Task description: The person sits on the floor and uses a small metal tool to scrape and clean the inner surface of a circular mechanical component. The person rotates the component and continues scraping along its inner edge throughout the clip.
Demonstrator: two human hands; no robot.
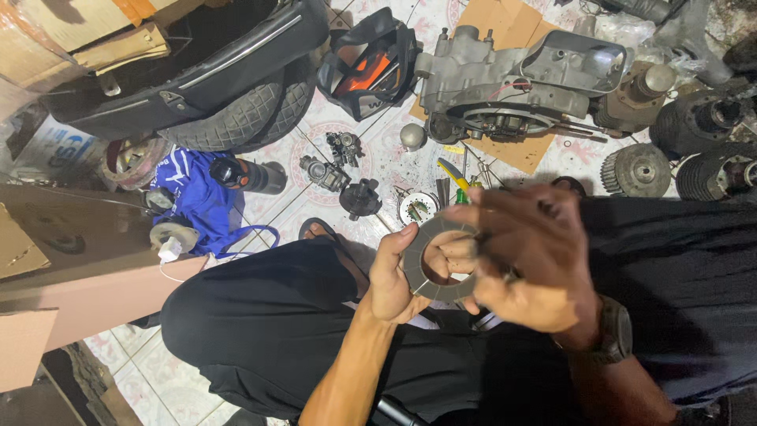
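My left hand [393,276] holds a flat grey friction ring [418,260], a round plate with a wide centre hole, by its left rim, thumb on the face. My right hand [524,260] is blurred and lies over the ring's right side, fingers spread across it and gripping that edge. Both hands sit above my knees, which are in black trousers [260,315]. A dark watch [615,331] is on my right wrist.
On the tiled floor ahead lie a grey engine case [505,87] on cardboard, finned cylinders [694,126] at right, a carburettor [325,173], small round parts [360,197], screwdrivers [453,175], a tyre [236,118], a blue cloth [197,197] and cardboard boxes [47,260] at left.
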